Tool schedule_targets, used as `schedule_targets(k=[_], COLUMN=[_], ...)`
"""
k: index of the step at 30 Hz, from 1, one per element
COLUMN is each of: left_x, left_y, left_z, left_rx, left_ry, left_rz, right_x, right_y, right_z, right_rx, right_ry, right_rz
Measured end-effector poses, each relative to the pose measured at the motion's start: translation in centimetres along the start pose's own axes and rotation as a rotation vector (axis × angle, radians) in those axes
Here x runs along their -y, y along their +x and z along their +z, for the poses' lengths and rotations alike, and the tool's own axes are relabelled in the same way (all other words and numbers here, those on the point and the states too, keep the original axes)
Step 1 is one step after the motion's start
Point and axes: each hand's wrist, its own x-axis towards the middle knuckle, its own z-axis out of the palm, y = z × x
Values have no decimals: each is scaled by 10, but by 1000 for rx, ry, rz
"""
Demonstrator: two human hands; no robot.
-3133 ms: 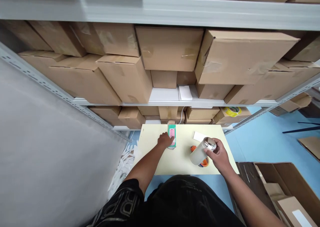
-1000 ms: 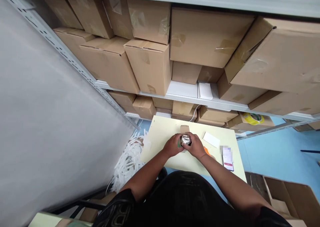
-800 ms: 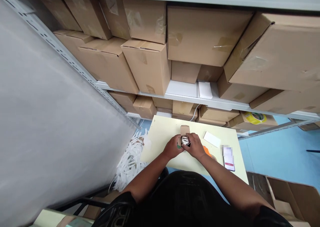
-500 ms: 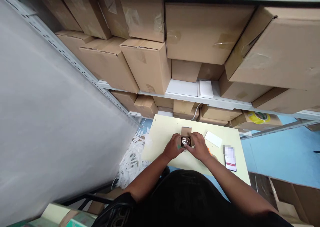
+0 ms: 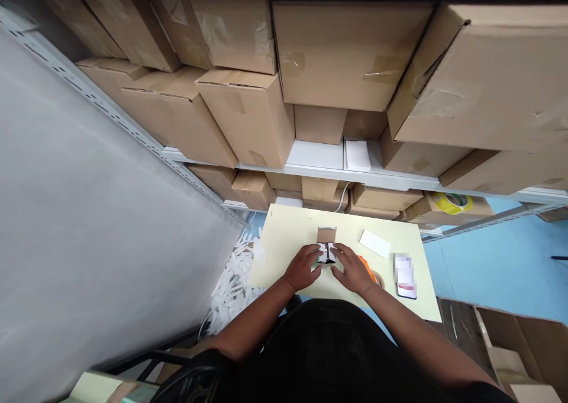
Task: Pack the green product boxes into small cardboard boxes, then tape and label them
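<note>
A small upright cardboard box (image 5: 327,236) stands on the pale yellow table (image 5: 288,225), its brown back flap raised. Two whitish side flaps are folded inward over the top, with a narrow dark gap between them. My left hand (image 5: 303,267) curves around the left side, fingertips on the left flap and thumb near the front. On the other side, my right hand (image 5: 352,268) has its fingertips on the right flap. The flask inside is hidden. An orange tape roll (image 5: 367,267) lies beside my right wrist, partly covered.
A white slip or flat box (image 5: 375,243) and a phone (image 5: 404,277) lie on the table's right side. Shelves with cardboard boxes (image 5: 248,113) rise behind. Paper strips (image 5: 233,279) heap at left; an open carton (image 5: 523,338) stands at right.
The silver-lidded flask went from my right hand into the box, which now stands upright. Since half a second ago the side flaps have folded over its lid. The phone came into view.
</note>
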Motion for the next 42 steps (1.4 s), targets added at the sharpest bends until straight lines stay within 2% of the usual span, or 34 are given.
schedule_targets(k=[3, 7, 9, 11, 13, 16, 19, 22, 29, 32, 34, 36, 38, 40, 42], left_x=[-1, -1, -2, -4, -6, -7, -2, 1, 0, -1, -1, 0, 3, 7, 12], left_y=[10, 39, 53, 60, 59, 45, 30, 24, 25, 20, 13, 4, -5, -14, -19], left_z=[-11, -27, -33, -38, -40, -38, -32, -28, -29, -27, -24, -20, -13, -3, 8], left_rx=[9, -123, -75, 27, 97, 109, 105, 135, 252, 242, 197, 123, 42, -11, -5], left_ry=[-120, -298, -370, -389, -313, -129, -14, 32, 76, 42, 19, -23, -121, -257, -374], left_rz=[-104, -422, -470, -415, -306, -140, -47, 0, 41, 52, 39, -12, -129, -318, -533], right_x=[0, 3, 6, 8, 8, 7, 8, 8, 11, 14, 14, 10, 2, -6, -13], right_y=[3, 4, 4, 5, 4, 3, 1, 1, 9, 10, 9, 7, 5, 2, 0], right_z=[6, 10, 11, 11, 11, 10, 8, 4, -2, -2, -1, 2, 6, 12, 19], right_rx=[6, 1, -7, -30, -72, -136, -112, -50, 8, 37, 25, 8, 4, 29, 103], right_ry=[-49, -59, -44, -17, 23, 112, 195, 207, 74, 43, 86, 190, 306, 375, 394], right_rz=[-18, -32, -28, -5, 42, 122, 200, 213, 86, 72, 118, 223, 358, 475, 545])
